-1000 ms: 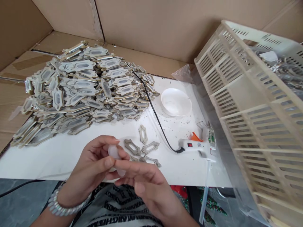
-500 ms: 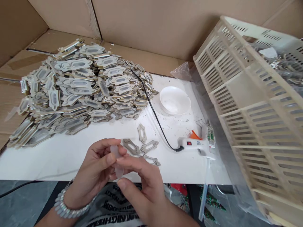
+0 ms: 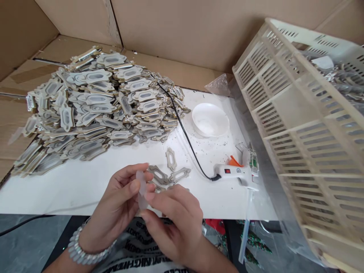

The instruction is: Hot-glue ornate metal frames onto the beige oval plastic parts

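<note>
A small frosted, translucent plastic piece point(image 3: 142, 203) with rounded ends is held upright in front of me. My left hand point(image 3: 110, 206), a beaded bracelet at its wrist, pinches the upper part between thumb and fingers. Thumb and forefinger of my right hand point(image 3: 179, 222) close on the piece's lower end. Just beyond my fingers lie several flat grey frame-shaped pieces with long openings, one of them a loose frame point(image 3: 179, 175). My right hand partly hides the nearest of these.
A large heap of similar frames point(image 3: 96, 98) covers the table's left and back. To the right are a white bowl point(image 3: 210, 120), a white glue gun point(image 3: 237, 172) with its black cord point(image 3: 187, 134), and a tall slatted plastic crate point(image 3: 301, 125). Cardboard walls point(image 3: 182, 34) stand behind.
My right hand has shifted slightly right, its fingertips now at the plastic piece's lower end. The left hand still holds the piece, slightly higher and further right.
</note>
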A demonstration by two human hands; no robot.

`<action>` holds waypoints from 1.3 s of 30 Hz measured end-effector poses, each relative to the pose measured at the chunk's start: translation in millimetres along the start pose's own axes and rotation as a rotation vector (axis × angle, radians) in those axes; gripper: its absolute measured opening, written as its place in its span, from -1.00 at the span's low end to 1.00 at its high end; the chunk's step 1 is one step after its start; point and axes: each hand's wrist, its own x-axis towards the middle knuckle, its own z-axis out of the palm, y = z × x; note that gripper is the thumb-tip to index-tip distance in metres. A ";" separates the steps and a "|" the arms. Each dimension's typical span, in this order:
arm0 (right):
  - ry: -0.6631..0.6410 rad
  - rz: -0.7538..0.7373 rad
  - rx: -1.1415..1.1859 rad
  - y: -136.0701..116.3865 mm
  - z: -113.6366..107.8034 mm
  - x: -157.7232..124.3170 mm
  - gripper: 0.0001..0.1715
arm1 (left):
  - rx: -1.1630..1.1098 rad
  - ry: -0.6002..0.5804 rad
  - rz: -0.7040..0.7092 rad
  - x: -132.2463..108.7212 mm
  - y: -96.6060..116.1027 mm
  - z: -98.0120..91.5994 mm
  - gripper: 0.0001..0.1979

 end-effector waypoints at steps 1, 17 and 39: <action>-0.003 -0.027 -0.054 0.5 -0.7 -0.3 -0.70 | 0.009 0.010 0.011 0.2 0.1 0.3 -0.58; -0.102 0.000 -0.063 0.8 11.8 2.2 -0.56 | 0.117 0.189 0.427 3.6 17.6 -4.0 -0.56; 0.166 -0.087 -0.211 7.2 34.2 10.2 -0.94 | 0.127 0.201 0.500 4.4 10.0 -8.7 -0.55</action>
